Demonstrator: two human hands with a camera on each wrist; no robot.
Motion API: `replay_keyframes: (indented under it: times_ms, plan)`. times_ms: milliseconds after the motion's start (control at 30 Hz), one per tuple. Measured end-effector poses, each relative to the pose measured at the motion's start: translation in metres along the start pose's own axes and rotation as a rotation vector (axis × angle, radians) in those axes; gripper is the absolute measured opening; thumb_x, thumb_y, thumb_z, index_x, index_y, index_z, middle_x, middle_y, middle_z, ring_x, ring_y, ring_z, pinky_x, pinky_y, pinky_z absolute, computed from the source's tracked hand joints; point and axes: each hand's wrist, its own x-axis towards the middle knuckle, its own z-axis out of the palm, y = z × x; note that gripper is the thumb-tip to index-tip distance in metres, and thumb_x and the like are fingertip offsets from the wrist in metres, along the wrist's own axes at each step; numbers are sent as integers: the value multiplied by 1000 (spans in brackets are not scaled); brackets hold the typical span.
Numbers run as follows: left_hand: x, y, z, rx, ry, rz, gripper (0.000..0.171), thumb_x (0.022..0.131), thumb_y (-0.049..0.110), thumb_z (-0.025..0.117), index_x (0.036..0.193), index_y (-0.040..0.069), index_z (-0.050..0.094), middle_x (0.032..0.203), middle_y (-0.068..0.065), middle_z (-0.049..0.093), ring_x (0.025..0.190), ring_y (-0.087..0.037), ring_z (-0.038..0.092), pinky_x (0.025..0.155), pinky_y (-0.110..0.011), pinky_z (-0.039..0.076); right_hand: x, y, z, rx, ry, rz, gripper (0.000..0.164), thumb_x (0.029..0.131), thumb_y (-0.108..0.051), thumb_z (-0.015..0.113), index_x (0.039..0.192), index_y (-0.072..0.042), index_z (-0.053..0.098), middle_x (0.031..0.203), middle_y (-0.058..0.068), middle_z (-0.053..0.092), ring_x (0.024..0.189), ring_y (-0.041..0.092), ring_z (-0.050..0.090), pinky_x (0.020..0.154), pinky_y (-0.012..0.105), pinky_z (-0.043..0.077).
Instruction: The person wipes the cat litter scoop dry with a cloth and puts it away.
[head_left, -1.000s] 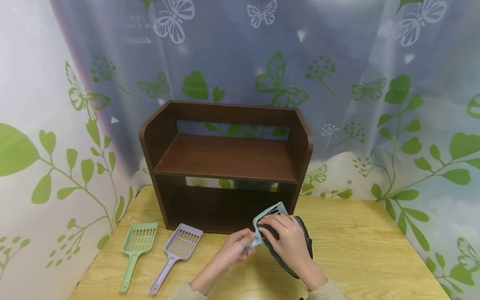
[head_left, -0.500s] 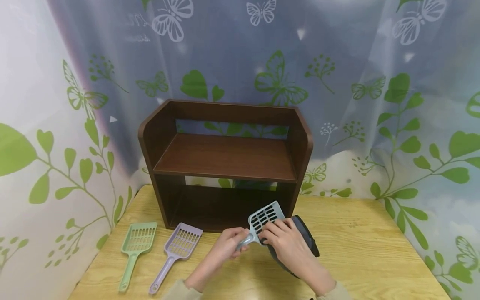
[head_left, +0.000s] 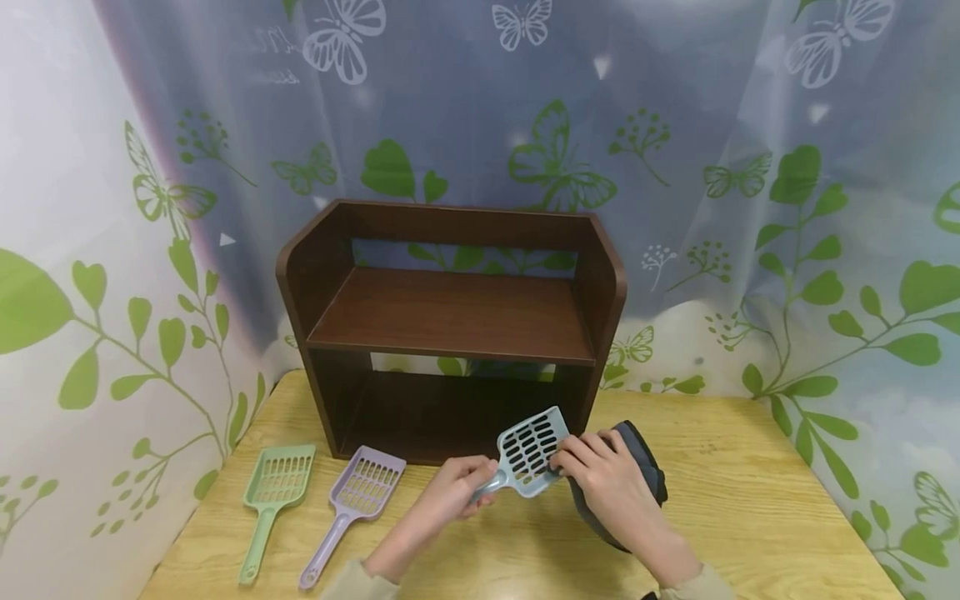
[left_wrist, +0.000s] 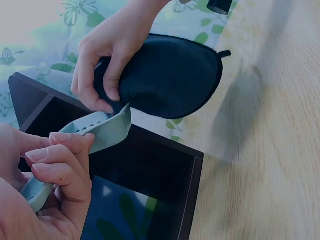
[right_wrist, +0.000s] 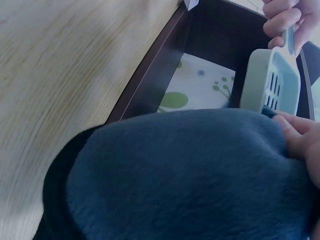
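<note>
My left hand grips the handle of a pale blue slotted litter scoop, held up in front of the shelf with its head tilted to the right. In my right hand is a dark blue-grey cleaning cloth with black edging. Thumb and fingers pinch the cloth against the scoop's right rim. Seen from the left wrist, the rounded cloth hangs beyond the scoop, a small loop at its edge. Its plush side fills much of the right wrist view.
A green litter scoop and a purple litter scoop lie on the wooden table at left. A dark brown two-tier shelf stands close behind the hands. Patterned curtain surrounds the table's back and sides.
My right hand has slid the cloth rightward across the scoop's head to its outer rim, uncovering the slots. The left hand has shifted slightly left and turned the scoop's slotted face into view.
</note>
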Motion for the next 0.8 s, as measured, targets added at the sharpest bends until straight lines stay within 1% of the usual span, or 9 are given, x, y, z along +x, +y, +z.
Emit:
replay_keyframes:
  times_ms: [167, 233, 300, 400, 467, 533, 600, 700, 800]
  plan:
    - [-1, 1, -4, 11, -37, -1, 34, 106, 22, 51, 97, -9, 61, 65, 0, 50, 51, -5, 32, 43, -14, 26, -5, 4, -2, -3, 36, 91, 32, 108, -28, 42, 94, -17, 68, 101, -1, 65, 87, 20, 58, 81, 44, 45]
    - [-1, -1, -6, 5, -46, -2, 35, 106, 22, 50, 99, -10, 61, 65, 0, 49, 51, -5, 32, 43, -14, 25, -7, 6, -2, 17, 44, 151, 19, 104, -23, 54, 96, -17, 70, 103, 0, 66, 89, 21, 58, 81, 46, 46]
    - [-1, -2, -9, -12, -54, -9, 34, 106, 21, 50, 103, -11, 61, 66, 0, 47, 51, -5, 32, 43, -15, 25, -10, 8, -2, 57, 59, 227, 5, 96, -15, 67, 98, -16, 71, 103, 0, 66, 89, 22, 59, 79, 46, 47]
    - [-2, -5, -14, -42, -55, -25, 34, 107, 22, 48, 108, -9, 61, 66, 0, 46, 50, -5, 30, 43, -15, 24, -13, 10, -2, 173, 93, 366, 22, 85, -2, 77, 101, -15, 70, 102, -1, 65, 91, 20, 60, 79, 38, 50]
    - [-2, -6, -17, -68, -56, -37, 36, 108, 25, 47, 112, -8, 60, 66, 0, 46, 50, -4, 30, 44, -15, 24, -15, 12, -1, 277, 139, 453, 26, 84, 3, 77, 102, -14, 69, 101, -2, 66, 89, 17, 62, 77, 28, 50]
    - [-2, -6, -21, -86, -62, -43, 39, 108, 29, 46, 114, -7, 60, 66, 1, 45, 49, -3, 29, 44, -14, 25, -16, 12, -1, 387, 183, 526, 25, 85, 6, 75, 103, -11, 69, 101, -1, 66, 91, 16, 64, 80, 17, 48]
    - [-2, -5, -23, -93, -72, -45, 43, 109, 34, 46, 115, -7, 60, 67, 1, 45, 49, -3, 28, 44, -14, 24, -16, 11, -1, 488, 211, 595, 23, 87, 6, 73, 104, -9, 69, 103, 1, 68, 88, 12, 64, 78, 11, 45]
    - [-2, -3, -24, -93, -97, -47, 51, 109, 38, 44, 117, -9, 62, 66, 2, 44, 48, -3, 28, 44, -15, 24, -15, 9, -1, 651, 207, 717, 19, 92, 3, 70, 109, -4, 67, 106, 4, 68, 87, 7, 63, 80, 10, 44]
    - [-3, 0, -23, -98, -118, -51, 57, 109, 41, 43, 119, -11, 63, 66, 4, 44, 48, -2, 28, 45, -15, 24, -14, 5, -1, 843, 192, 853, 16, 97, -3, 66, 114, -2, 65, 109, 2, 66, 88, 3, 63, 77, 14, 48]
